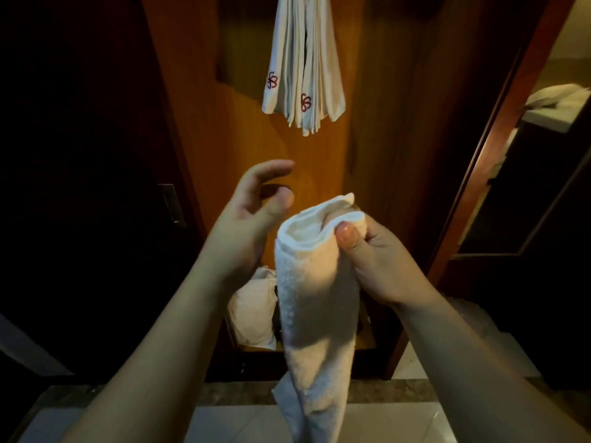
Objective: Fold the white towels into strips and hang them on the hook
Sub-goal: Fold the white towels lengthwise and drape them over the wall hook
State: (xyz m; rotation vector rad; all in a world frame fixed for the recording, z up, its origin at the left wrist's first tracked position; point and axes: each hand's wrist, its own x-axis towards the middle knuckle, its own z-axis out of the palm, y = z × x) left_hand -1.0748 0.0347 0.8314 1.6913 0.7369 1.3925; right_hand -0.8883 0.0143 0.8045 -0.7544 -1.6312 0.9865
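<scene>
Her right hand (377, 254) pinches the top fold of a white towel (316, 298), which droops in a long strip toward the floor. The left hand (252, 203) hovers beside it, fingers loosely spread, holding nothing. Above, folded towels (303, 68) hang against the wooden panel (224, 139), presumably from a hook out of view.

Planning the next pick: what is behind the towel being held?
Behind the held towel, a white bundle sits low by the wooden panel, left of the towel. The towel covers its right part, so its extent and any more laundry are unseen.
</scene>
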